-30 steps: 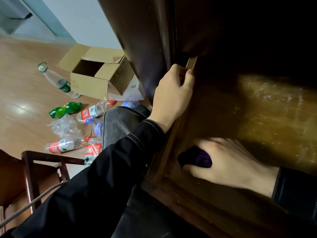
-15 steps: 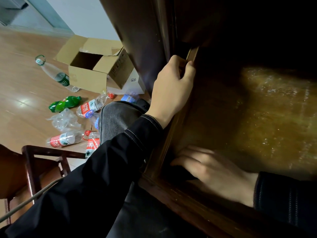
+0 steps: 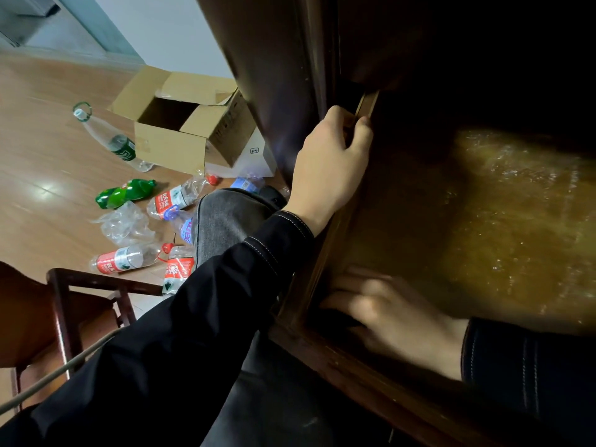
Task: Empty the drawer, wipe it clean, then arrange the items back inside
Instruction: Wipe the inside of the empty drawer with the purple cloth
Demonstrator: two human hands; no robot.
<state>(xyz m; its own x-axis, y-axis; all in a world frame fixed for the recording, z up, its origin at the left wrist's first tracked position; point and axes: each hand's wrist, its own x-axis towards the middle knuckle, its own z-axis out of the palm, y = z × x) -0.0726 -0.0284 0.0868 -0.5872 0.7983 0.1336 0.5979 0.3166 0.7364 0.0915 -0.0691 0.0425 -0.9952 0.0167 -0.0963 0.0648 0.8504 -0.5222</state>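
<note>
drawer: dark brown wooden drawer (image 3: 325, 253), pulled open; its yellowish wooden floor (image 3: 503, 227) is bare where visible.
left hand: left hand (image 3: 332, 162) curls its grip over the drawer's left side wall near the back, holding it steady.
right hand: right hand (image 3: 387, 314), blurred, lies palm down in the near-left corner; whether its grip covers a cloth cannot be told.
key relation: unwiped floor lies to the right of and beyond the right hand, the nearer hand.
removed items: crushed plastic bottles (image 3: 174, 198) lie on the wooden room floor (image 3: 38, 175), beside a cardboard box (image 3: 180, 130).

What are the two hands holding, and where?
The left hand grips the drawer by its side edge. The right hand is blurred; cannot tell.
</note>
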